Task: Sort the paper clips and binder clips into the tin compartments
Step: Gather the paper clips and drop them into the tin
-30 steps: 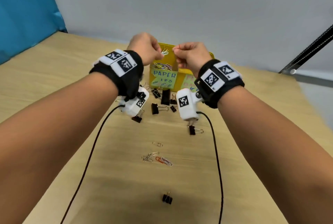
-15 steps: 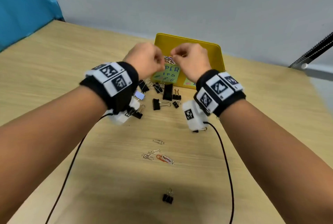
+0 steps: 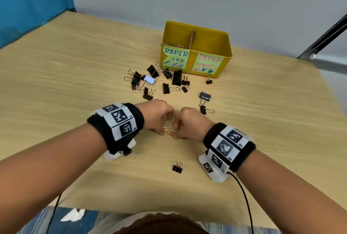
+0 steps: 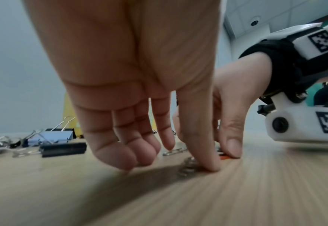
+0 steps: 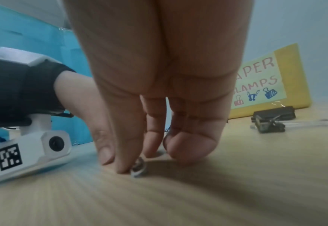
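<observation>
My left hand [image 3: 156, 116] and right hand [image 3: 188, 124] press curled fingers [image 4: 199, 145] on wire paper clips [image 3: 169, 127], pinching them against the woodgrain worktop [image 3: 75, 83]. Black binder clips [image 3: 170, 88] lie before the yellow tin [image 3: 223, 66].

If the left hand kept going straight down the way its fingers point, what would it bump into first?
The left hand points down at the table, fingertips almost on it. It would probably meet the silver paper clips lying by its fingertip first, then the wood. Blur hides whether it already touches them.
</observation>
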`<state>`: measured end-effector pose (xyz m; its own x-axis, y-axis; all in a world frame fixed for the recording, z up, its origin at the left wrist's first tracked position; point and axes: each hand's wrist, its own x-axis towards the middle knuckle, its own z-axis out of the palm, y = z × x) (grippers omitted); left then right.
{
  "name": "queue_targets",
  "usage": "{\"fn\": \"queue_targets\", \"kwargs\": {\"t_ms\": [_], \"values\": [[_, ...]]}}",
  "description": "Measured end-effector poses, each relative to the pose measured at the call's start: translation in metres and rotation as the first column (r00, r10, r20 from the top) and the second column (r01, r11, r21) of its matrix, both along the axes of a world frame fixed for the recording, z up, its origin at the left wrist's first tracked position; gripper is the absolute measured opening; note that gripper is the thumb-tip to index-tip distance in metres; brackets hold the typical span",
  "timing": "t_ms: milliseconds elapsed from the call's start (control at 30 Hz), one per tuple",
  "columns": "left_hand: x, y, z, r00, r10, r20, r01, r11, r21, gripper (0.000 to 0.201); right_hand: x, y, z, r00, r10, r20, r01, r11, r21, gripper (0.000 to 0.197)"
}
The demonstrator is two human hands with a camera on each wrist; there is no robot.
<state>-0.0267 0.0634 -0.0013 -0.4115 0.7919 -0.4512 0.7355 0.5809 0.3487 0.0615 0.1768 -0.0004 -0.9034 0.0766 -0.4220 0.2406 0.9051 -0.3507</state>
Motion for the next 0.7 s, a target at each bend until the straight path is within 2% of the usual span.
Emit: {"fn": "queue_targets", "kwargs": {"t_ms": [100, 233, 433, 567, 700], "values": [[-0.001, -0.002, -0.004, 0.998, 0.067, -0.003, -0.066, 0.996, 0.055, 0.030, 0.005, -0.003, -0.003, 0.999, -0.002, -0.041, 0.001, 0.999, -0.038, 0.013], [0.003, -0.004, -0.007, 0.993, 0.113, 0.014, -0.114, 0.991, 0.077, 0.019, 0.011, -0.007, -0.004, 0.999, 0.041, -0.029, -0.041, 0.999, -0.024, 0.017], [0.008, -0.003, -0.008, 0.997, 0.072, -0.016, -0.072, 0.997, 0.029, 0.017, 0.015, -0.009, -0.006, 0.996, 0.071, -0.053, -0.070, 0.997, 0.009, 0.018], [0.011, -0.006, -0.011, 0.997, 0.050, -0.065, -0.046, 0.997, 0.059, 0.016, 0.015, -0.008, -0.010, 0.994, 0.077, -0.078, -0.078, 0.997, -0.010, 0.014], [0.010, -0.006, -0.009, 0.996, 0.068, -0.059, -0.062, 0.994, 0.091, 0.016, 0.012, -0.004, -0.012, 0.995, 0.086, -0.045, -0.088, 0.995, -0.037, 0.020]]}}
